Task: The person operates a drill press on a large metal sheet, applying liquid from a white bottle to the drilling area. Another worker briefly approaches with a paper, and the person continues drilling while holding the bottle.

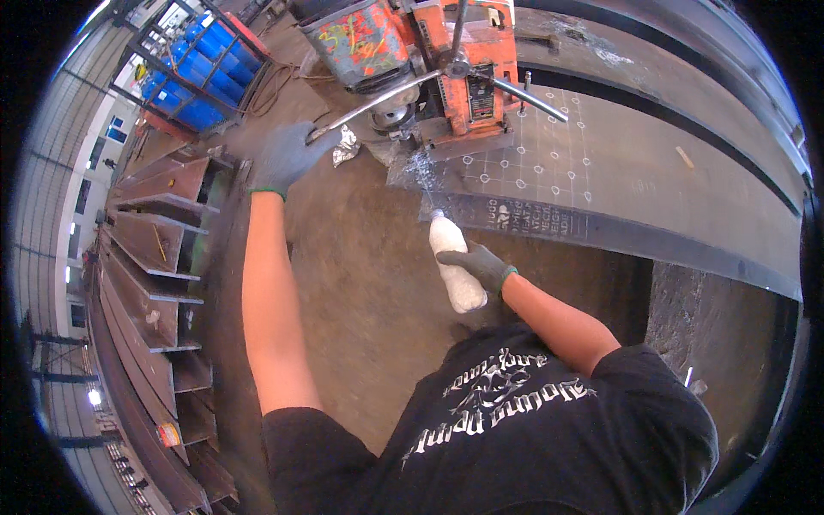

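Observation:
My left hand [287, 159], in a grey glove, is closed round the outer end of a long metal feed handle [378, 101]. The handle belongs to an orange drilling machine [468, 77] that stands on a thick steel beam [618, 163]. My right hand [482, 264], gloved too, grips a white plastic bottle [452, 257]. The bottle tilts with its narrow tip toward the beam's edge, just below the machine's chuck [393, 118]. Between tip and chuck lies a wet, shiny patch [421, 172]. White chalk circles and lines [528, 163] mark the beam's face.
Steel beams [159, 257] lie stacked along the left. Blue gas cylinders [206, 64] stand in a rack at the far left, with a hose [273, 90] beside it. Crumpled foil-like scrap [346, 146] is near the machine. More beams [678, 94] run along the far right.

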Motion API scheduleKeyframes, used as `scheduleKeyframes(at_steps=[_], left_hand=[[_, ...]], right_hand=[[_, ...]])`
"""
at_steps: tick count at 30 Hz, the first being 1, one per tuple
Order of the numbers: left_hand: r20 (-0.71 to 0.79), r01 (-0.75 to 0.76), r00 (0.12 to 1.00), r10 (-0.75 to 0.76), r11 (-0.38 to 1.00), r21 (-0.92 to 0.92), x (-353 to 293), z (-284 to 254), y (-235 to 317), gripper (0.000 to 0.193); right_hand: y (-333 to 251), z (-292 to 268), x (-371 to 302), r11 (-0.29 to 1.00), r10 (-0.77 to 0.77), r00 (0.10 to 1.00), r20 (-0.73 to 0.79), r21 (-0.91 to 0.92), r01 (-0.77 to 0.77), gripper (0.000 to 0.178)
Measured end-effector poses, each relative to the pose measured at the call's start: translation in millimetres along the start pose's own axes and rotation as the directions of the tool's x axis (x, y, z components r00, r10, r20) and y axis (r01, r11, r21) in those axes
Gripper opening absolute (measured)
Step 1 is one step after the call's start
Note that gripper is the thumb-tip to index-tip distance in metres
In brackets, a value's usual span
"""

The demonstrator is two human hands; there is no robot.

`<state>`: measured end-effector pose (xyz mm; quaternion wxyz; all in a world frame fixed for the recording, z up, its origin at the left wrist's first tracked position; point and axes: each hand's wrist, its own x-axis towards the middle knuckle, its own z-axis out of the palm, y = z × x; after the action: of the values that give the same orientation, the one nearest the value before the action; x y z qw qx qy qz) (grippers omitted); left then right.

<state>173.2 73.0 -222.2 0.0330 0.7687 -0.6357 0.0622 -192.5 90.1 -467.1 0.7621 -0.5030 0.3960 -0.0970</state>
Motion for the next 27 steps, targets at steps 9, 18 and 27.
scheduleKeyframes(at_steps=[9, 18, 27], left_hand=[[-0.056, 0.010, 0.998, -0.009, 1.000, 0.024, -6, 2, 6, 0.066], [-0.014, 0.071, 0.997, -0.070, 0.996, 0.045, -4, 6, 0, 0.079], [0.007, 0.058, 0.998, -0.059, 0.997, 0.051, -2, 5, 4, 0.071]], right_hand=[[-4, 3, -4, 1.000, -0.026, 0.999, 0.031, -0.004, 0.026, 0.079], [0, 2, -3, 1.000, -0.017, 1.000, 0.008, -0.008, 0.017, 0.079], [12, -5, 13, 0.997, 0.038, 0.999, 0.027, -0.062, -0.037, 0.083]])
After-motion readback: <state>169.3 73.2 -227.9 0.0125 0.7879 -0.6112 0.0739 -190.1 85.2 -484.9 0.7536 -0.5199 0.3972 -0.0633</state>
